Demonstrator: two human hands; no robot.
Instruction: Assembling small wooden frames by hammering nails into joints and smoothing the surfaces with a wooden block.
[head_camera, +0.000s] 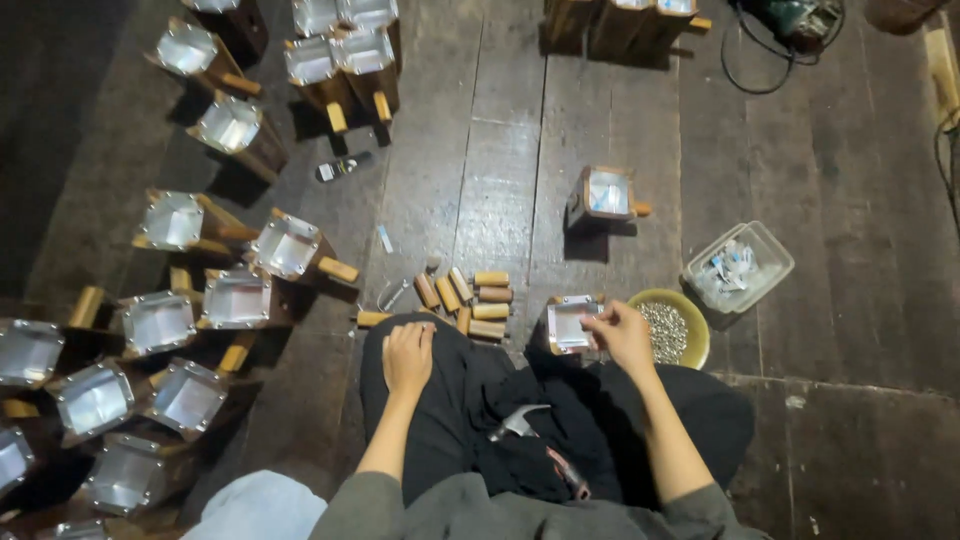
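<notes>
While the right hand (622, 335) is closed, fingers pinched on a metal-lined wooden box (570, 322), the left hand (407, 356) is laid open on the knee. Similar boxes (160, 322) are spread over the dark plank floor (800, 180) toward its left edge.

we wear a grey top with sleeves pushed up above the elbows, leaving our forearms bare. our left hand (408, 357) and right hand (622, 335) are bare, without gloves or rings we can make out. loose black trousers cover our crossed legs.

Right hand (622, 335) pinches metal-lined wooden box (571, 323); left hand (408, 357) rests on knee.
</notes>
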